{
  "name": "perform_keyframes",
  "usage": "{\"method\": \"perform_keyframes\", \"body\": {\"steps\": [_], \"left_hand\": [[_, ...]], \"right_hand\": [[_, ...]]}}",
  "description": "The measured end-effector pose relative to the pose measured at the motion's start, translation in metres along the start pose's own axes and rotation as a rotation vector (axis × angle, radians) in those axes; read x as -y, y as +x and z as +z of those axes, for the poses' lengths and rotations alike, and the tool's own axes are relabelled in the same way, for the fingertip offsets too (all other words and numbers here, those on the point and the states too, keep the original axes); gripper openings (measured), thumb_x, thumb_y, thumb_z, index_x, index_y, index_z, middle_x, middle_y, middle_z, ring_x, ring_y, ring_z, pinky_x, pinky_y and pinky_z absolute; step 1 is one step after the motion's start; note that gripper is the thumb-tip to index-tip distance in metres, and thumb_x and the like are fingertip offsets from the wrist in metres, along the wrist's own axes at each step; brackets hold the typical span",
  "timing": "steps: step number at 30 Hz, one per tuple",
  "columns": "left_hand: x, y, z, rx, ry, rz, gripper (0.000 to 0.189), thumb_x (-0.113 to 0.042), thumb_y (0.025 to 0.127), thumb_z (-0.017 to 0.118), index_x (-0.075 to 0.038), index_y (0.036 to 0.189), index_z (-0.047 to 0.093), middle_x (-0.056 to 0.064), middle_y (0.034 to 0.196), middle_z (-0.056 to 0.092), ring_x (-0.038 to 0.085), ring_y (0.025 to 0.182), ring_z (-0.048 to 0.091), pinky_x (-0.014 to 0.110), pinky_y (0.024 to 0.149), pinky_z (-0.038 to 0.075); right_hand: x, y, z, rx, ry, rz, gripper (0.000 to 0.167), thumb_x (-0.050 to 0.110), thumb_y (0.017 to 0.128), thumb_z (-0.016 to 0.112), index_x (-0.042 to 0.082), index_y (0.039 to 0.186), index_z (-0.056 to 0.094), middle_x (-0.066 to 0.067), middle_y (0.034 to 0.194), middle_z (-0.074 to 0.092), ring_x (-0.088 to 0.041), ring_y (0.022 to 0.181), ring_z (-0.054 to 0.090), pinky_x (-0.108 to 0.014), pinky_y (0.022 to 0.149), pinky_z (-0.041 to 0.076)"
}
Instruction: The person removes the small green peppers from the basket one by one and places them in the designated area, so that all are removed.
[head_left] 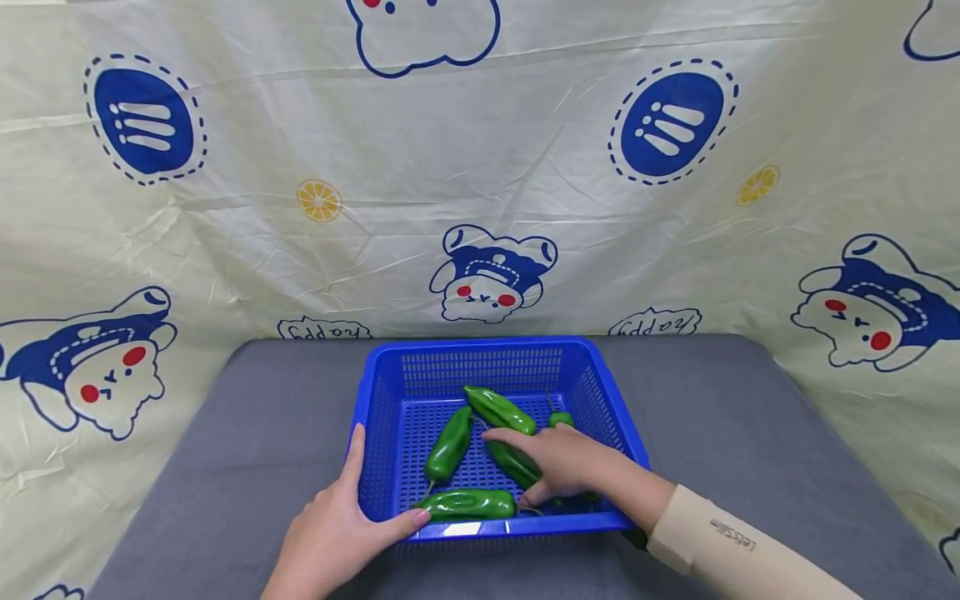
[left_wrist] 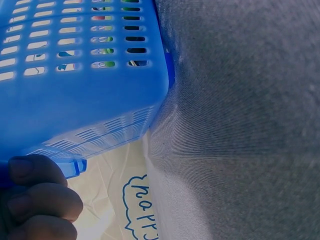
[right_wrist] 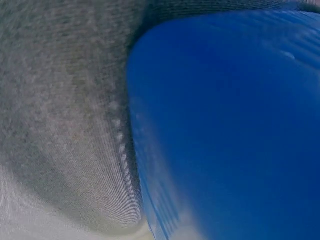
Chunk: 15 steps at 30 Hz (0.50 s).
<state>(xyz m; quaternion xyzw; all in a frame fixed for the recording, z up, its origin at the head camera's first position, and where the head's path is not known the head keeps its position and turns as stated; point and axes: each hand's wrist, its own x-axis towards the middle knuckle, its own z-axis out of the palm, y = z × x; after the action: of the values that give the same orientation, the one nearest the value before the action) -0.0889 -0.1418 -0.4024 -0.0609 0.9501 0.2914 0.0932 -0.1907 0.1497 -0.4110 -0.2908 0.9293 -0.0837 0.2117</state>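
A blue plastic basket (head_left: 491, 527) with slotted walls holds several green chili peppers. My left hand (head_left: 337, 525) grips its near left corner, thumb over the front rim; the curled fingers (left_wrist: 45, 200) show against the basket's rim in the left wrist view. That thumb's tip is by the pepper lying along the front wall (head_left: 468, 504). Inside the basket, my right hand (head_left: 566, 462) reaches over a pepper (head_left: 513, 462), forefinger extended and thumb spread apart from it. Its other fingers are hidden. In the right wrist view, the basket's wall (right_wrist: 240, 110) fills much of the picture.
A slanted pepper (head_left: 448, 446) lies at the basket's left and another (head_left: 498, 408) toward the back. One more pepper (head_left: 560, 418) shows partly behind my right hand. The basket stands on a grey cloth-covered table (head_left: 262, 433), with a printed curtain (head_left: 390, 258) behind.
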Motion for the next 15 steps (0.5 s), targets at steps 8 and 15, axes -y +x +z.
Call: {"method": "perform_keyframes", "body": {"steps": [8,15], "left_hand": [[0.001,0.000,0.000,-0.004,-0.007,0.002,0.138,-0.084,0.063,0.069,-0.022,0.161,-0.005,0.026,0.136,0.059,0.037,0.108,0.067,0.055,0.076,0.053],[0.001,0.000,0.001,0.002,-0.038,0.000,0.138,-0.083,0.063,0.070,-0.022,0.161,-0.006,0.026,0.139,0.057,0.038,0.111,0.066,0.056,0.080,0.053]], "right_hand": [[-0.003,-0.008,-0.008,-0.050,0.128,0.008,0.093,0.049,0.078,0.081,0.047,0.153,0.026,0.006,0.078,0.058,-0.014,0.071,0.053,-0.034,0.066,0.040],[-0.005,-0.019,-0.013,-0.125,0.193,-0.001,0.095,0.049,0.076,0.082,0.051,0.151,0.023,0.002,0.091,0.060,-0.015,0.076,0.054,-0.033,0.064,0.044]]}}
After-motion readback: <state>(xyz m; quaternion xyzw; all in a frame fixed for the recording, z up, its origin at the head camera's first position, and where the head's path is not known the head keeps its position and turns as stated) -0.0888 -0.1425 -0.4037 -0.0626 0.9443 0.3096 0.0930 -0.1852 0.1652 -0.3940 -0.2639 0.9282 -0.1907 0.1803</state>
